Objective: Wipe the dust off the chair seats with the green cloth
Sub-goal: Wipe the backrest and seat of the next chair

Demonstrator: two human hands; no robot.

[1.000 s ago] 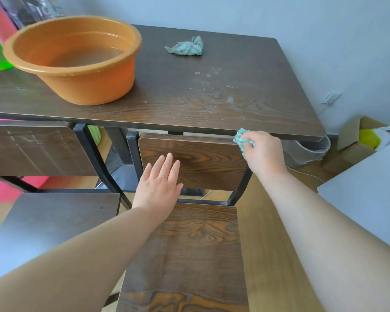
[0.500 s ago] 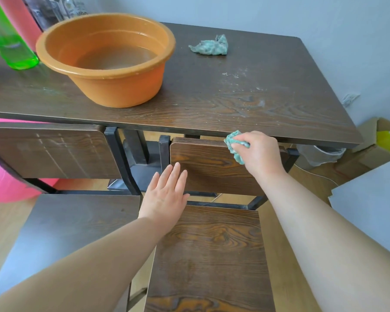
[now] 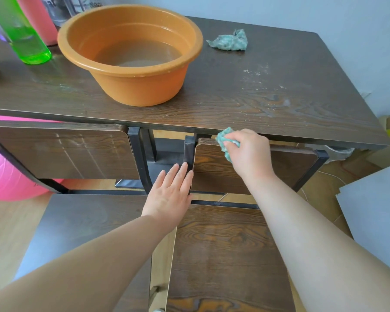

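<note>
Green cloth [image 3: 223, 138]: largely hidden under right hand [image 3: 249, 154].
Green bottle [image 3: 25, 41], 10 o'clock: top cut off.
Pink ball [image 3: 7, 176], 9 o'clock: partly off-frame.
Near chair seat [image 3: 223, 255], 6 o'clock: front edge cut off.

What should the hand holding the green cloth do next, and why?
Probably slide the green cloth the short way left to the corner of the chair back. The right hand grips it on the top edge, close to that corner but not yet at it, while the left hand lies flat beside the frame, fingers straight. The seat below would likely come after.
</note>
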